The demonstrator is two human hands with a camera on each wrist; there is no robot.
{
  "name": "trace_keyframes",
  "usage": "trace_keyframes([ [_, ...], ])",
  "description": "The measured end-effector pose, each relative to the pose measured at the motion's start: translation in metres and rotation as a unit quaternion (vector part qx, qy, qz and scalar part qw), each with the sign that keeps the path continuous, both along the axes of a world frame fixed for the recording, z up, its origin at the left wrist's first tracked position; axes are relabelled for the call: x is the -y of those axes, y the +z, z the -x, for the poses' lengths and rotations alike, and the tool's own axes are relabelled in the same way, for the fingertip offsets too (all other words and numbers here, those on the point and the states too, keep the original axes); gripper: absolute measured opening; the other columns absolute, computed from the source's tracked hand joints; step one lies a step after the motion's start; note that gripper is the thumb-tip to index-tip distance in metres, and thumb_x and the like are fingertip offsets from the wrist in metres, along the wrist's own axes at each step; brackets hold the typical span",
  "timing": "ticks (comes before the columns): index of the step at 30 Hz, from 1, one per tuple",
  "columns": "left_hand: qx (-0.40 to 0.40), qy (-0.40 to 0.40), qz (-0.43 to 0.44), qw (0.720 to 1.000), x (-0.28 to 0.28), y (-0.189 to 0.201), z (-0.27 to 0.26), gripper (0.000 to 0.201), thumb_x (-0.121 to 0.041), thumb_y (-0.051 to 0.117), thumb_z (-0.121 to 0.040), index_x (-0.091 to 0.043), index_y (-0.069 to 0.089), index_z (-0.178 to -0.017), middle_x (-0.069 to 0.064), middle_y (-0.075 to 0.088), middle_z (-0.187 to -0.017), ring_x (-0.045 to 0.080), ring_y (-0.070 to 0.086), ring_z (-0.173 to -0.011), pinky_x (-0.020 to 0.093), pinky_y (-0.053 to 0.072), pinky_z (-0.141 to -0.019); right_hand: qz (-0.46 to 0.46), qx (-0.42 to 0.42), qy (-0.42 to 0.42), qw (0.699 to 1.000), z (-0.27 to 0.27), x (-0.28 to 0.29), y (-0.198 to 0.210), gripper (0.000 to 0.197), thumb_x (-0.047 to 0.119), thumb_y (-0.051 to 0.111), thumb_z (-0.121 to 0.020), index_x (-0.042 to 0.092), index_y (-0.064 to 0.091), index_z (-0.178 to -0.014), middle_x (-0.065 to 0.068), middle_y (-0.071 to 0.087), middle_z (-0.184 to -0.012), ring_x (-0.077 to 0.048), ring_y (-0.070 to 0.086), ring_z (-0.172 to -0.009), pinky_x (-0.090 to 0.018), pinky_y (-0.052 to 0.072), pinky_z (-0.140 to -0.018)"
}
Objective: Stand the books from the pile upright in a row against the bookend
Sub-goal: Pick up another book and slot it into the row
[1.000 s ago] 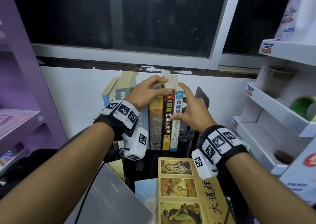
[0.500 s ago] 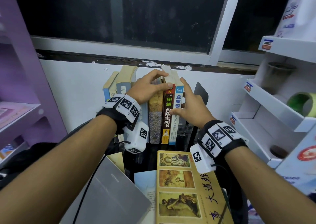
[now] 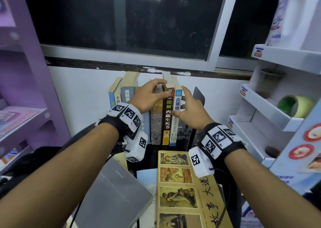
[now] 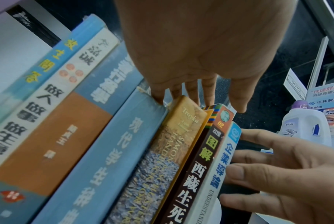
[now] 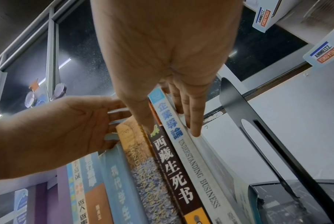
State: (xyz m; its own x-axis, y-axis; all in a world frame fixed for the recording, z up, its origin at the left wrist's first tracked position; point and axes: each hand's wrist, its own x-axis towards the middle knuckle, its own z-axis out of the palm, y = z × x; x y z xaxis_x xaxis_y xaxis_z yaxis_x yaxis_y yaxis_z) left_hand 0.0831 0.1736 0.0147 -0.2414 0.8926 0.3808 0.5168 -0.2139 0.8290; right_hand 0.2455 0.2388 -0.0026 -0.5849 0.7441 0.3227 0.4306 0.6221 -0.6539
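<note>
Two hands bracket the right end of the row. The left hand (image 3: 149, 95) lies over the tops of the middle books, fingers fairly straight, thumb tip on the dark spine (image 3: 167, 116). The right hand (image 3: 191, 109) is spread, fingers flat along the outer cover of the pale blue-and-white book (image 3: 176, 116), thumb at its spine edge; neither hand plainly pinches anything.

Between them stand about six paperbacks, spines outward: the dark glossy one, the thin blue-white one, a mottled tan-and-grey spine (image 3: 156, 121), and, further left, wider blue and cream volumes (image 3: 126, 92) leaning slightly. Their page edges look yellowed and soft.

Just right of the row rises the bookend (image 5: 237, 106), a thin dark metal sheet with a rounded top and a cut slot; a gap separates it from the last book, so I judge the row needs closing up.

Left to do: a flat yellow picture-cover book (image 3: 180, 189), a grey matte book (image 3: 114, 191) and a pale one beneath them lie on the counter.
</note>
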Motion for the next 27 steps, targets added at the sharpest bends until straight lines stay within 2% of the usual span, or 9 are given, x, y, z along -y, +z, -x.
trace_keyframes([
  [3, 0.010, -0.001, -0.006, 1.000, 0.012, 0.000, -0.005, 0.041, -0.021, 0.064, -0.091, -0.019, 0.053, -0.131, 0.000, 0.050, -0.127, 0.009, 0.044, -0.117, 0.025, 0.039, -0.094, 0.007, 0.004, 0.007, 1.000, -0.007, 0.011, 0.006, 0.077, 0.013, 0.071, -0.085, 0.023, 0.026, -0.146, 0.000, 0.061, -0.118, -0.013, 0.060, -0.097, -0.034, 0.054, -0.086],
  [6, 0.014, -0.006, -0.021, 1.000, 0.023, 0.001, -0.008, 0.037, -0.015, 0.062, -0.092, -0.016, 0.054, -0.128, 0.003, 0.049, -0.130, 0.001, 0.049, -0.107, 0.005, 0.041, -0.077, 0.011, 0.018, 0.013, 1.000, -0.016, 0.024, 0.011, 0.072, 0.014, 0.069, -0.088, 0.022, 0.026, -0.147, 0.000, 0.056, -0.124, -0.007, 0.050, -0.098, -0.025, 0.045, -0.083],
  [8, 0.016, -0.009, -0.029, 0.999, 0.031, 0.000, -0.009, 0.034, -0.011, 0.062, -0.092, -0.014, 0.056, -0.125, 0.004, 0.050, -0.130, -0.007, 0.051, -0.097, 0.000, 0.042, -0.068, 0.006, 0.026, 0.010, 1.000, -0.022, 0.033, 0.012, 0.070, 0.014, 0.067, -0.090, 0.021, 0.028, -0.147, -0.002, 0.054, -0.132, -0.006, 0.048, -0.101, -0.024, 0.042, -0.084],
  [11, -0.007, 0.007, -0.044, 0.999, 0.048, -0.003, -0.010, 0.031, -0.014, 0.063, -0.091, -0.016, 0.058, -0.121, -0.001, 0.051, -0.128, 0.001, 0.050, -0.106, 0.001, 0.039, -0.075, -0.013, 0.042, -0.007, 0.999, -0.026, 0.044, 0.009, 0.063, 0.017, 0.066, -0.090, 0.018, 0.033, -0.144, -0.004, 0.052, -0.136, -0.015, 0.052, -0.113, -0.026, 0.042, -0.090],
  [15, -0.036, 0.033, -0.026, 0.998, 0.073, -0.015, -0.005, 0.029, -0.021, 0.064, -0.090, -0.022, 0.059, -0.119, -0.002, 0.051, -0.131, 0.011, 0.046, -0.119, 0.025, 0.036, -0.095, -0.039, 0.084, -0.032, 0.995, -0.024, 0.057, 0.003, 0.066, 0.028, 0.068, -0.088, 0.017, 0.036, -0.145, -0.008, 0.047, -0.143, -0.024, 0.047, -0.128, -0.036, 0.039, -0.105],
  [19, -0.012, 0.052, 0.026, 0.998, 0.101, -0.031, 0.005, 0.029, -0.020, 0.064, -0.091, -0.021, 0.059, -0.120, -0.002, 0.053, -0.127, 0.015, 0.049, -0.119, 0.034, 0.044, -0.093, -0.042, 0.128, -0.014, 0.991, -0.018, 0.078, 0.000, 0.063, 0.033, 0.066, -0.090, 0.013, 0.040, -0.144, -0.010, 0.044, -0.146, -0.025, 0.045, -0.131, -0.034, 0.037, -0.106],
  [22, -0.042, 0.070, 0.093, 0.992, 0.121, -0.044, 0.018, 0.031, -0.022, 0.063, -0.091, -0.019, 0.059, -0.122, 0.000, 0.057, -0.126, 0.020, 0.052, -0.120, 0.043, 0.042, -0.103, -0.026, 0.187, 0.022, 0.982, -0.008, 0.095, -0.006, 0.067, 0.039, 0.064, -0.091, 0.011, 0.038, -0.146, -0.009, 0.043, -0.148, -0.025, 0.045, -0.131, -0.032, 0.037, -0.103],
  [25, -0.044, 0.105, 0.148, 0.982, 0.140, -0.058, 0.033, 0.035, -0.024, 0.065, -0.090, -0.017, 0.058, -0.123, -0.001, 0.059, -0.119, 0.021, 0.055, -0.114, 0.037, 0.045, -0.100, -0.004, 0.239, 0.063, 0.969, 0.005, 0.112, -0.016, 0.070, 0.044, 0.062, -0.091, 0.011, 0.035, -0.147, -0.008, 0.040, -0.151, -0.024, 0.044, -0.133, -0.030, 0.037, -0.102],
  [27, -0.062, 0.114, 0.181, 0.975, 0.153, -0.066, 0.042, 0.033, -0.023, 0.065, -0.090, -0.015, 0.057, -0.121, -0.003, 0.060, -0.116, 0.017, 0.056, -0.107, 0.022, 0.045, -0.088, 0.020, 0.266, 0.086, 0.960, 0.016, 0.122, -0.024, 0.072, 0.048, 0.061, -0.090, 0.013, 0.035, -0.147, -0.007, 0.042, -0.150, -0.023, 0.045, -0.132, -0.032, 0.037, -0.104],
])
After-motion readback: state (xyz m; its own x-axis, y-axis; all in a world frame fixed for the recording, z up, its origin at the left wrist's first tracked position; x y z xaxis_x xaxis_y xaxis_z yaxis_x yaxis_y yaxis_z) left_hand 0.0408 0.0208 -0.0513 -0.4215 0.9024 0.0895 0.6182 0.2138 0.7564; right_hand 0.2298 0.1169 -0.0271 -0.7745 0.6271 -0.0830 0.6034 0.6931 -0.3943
